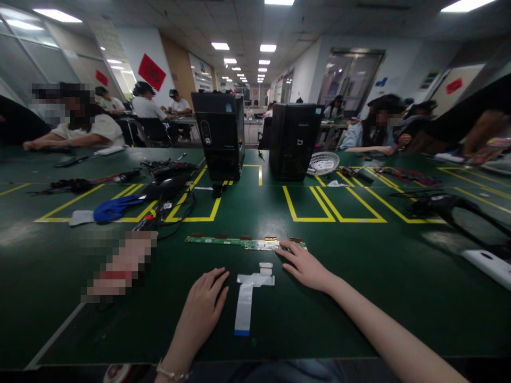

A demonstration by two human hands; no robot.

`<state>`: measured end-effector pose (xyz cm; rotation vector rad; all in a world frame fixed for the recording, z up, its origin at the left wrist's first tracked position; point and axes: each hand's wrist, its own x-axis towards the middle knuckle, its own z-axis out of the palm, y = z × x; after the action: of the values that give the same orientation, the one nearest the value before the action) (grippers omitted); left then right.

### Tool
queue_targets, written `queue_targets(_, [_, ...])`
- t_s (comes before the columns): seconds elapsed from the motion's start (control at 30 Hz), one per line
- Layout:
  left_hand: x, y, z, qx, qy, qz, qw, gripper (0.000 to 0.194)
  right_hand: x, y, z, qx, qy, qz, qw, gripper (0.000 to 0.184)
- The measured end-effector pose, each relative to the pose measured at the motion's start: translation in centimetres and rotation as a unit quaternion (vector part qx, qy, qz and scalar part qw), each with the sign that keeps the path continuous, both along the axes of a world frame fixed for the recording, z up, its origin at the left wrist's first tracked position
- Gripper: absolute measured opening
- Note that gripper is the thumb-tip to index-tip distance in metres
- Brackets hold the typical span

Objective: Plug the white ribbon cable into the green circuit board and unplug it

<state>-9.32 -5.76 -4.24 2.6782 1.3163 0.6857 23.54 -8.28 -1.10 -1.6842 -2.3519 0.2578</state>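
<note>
While the right hand (305, 265) rests its fingertips on the right part of the circuit board (255, 245), fingers slightly spread and gripping nothing, the left hand (204, 296) lies just left of the flat cable (244, 308), its fingers loosely bent and empty. The board stretches crosswise on the green surface (303, 331), beyond the cable and apart from it. Long and thin, it looks light and fairly stiff, yet probably quick to crack if bent; the long edges seem the safest hold, clear of the brown tabs (245, 237) along its far side (likely the most delicate part). The white cable should be limp, nearly weightless and slick, best pinched mid-strip, away from its blue end (241, 333).
</note>
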Motion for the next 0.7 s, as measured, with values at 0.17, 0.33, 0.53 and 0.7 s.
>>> queue_targets(0.17, [0.6,-0.7,0.4,0.014,-0.022,-0.007,1.000,0.034,-0.1,-1.2,0.1,0.001,0.008,0.013,1.000,0.048])
queue_targets(0.33, [3.9,-3.1,1.2,-0.007,-0.032,-0.065,0.997,0.034,-0.1,-2.3,-0.4,-0.002,0.011,0.028,1.000,0.047])
queue_targets(0.53, [7.9,-4.1,1.6,-0.007,-0.025,-0.104,0.994,0.037,-0.6,-2.4,-0.9,0.027,0.015,0.023,0.999,0.045])
queue_targets(0.7, [9.4,-4.0,1.4,-0.001,-0.009,-0.097,0.995,0.036,-0.8,-2.3,-0.8,0.034,0.012,0.009,0.999,0.044])
